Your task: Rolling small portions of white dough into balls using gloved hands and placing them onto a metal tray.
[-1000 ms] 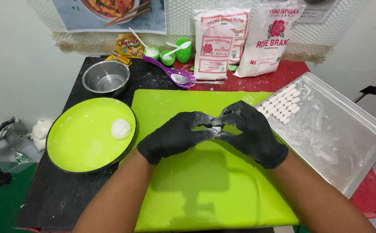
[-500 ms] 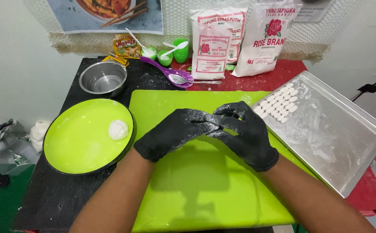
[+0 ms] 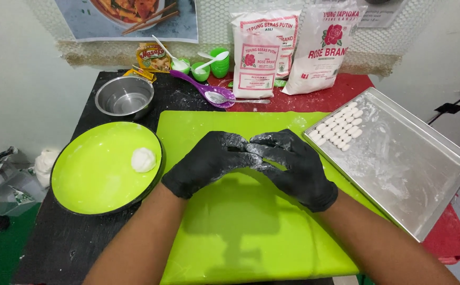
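Note:
My left hand and my right hand, both in flour-dusted black gloves, meet fingertip to fingertip just above the green cutting mat. The fingers pinch together around a small piece of white dough, which is hidden between them now. A white dough ball lies on the round green plate to the left of my left hand. Rows of small white dough pieces sit in the near corner of the floured metal tray, right of my right hand.
Behind the mat stand a steel bowl, a purple spoon, small green cups with white spoons, a yellow sachet and two flour bags. A wall closes the back.
Both hands stay joined over the mat. A white bit of dough that showed between the fingertips a second ago is now covered by the fingers.

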